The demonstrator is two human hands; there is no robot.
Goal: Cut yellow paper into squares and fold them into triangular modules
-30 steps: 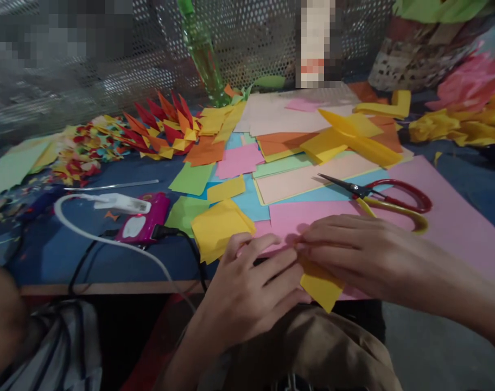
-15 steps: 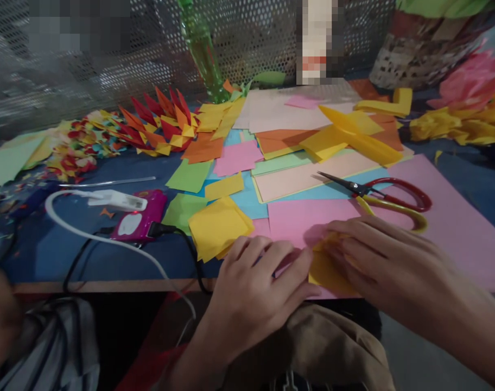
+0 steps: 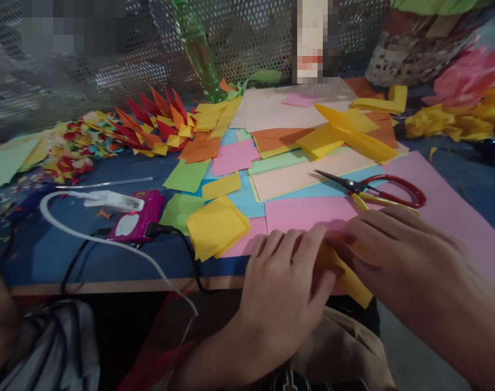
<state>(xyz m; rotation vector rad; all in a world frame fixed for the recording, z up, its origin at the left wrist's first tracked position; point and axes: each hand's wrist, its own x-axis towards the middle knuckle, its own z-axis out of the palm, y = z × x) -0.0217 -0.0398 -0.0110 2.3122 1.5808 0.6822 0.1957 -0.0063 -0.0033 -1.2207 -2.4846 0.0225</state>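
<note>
Both hands meet over a folded piece of yellow paper near the table's front edge. My left hand is closed at the paper's left side, thumb against it. From the right, my right hand grips the same paper, its fingertips partly hidden. Just beyond the right hand lie scissors, blades spread a little, with one red and one yellow handle. Under the hands is a large pink sheet. A stack of yellow paper squares rests left of my left hand.
A magenta power adapter with a white cable and black cords lies at left. Behind it stands a ring of red and orange folded paper. A green bottle stands by the mesh panel. Another person's arm is at far left.
My left hand has moved right and its fingers have drawn together at the paper. The yellow paper is turned, with one end now angled down toward me. The view has shifted slightly.
</note>
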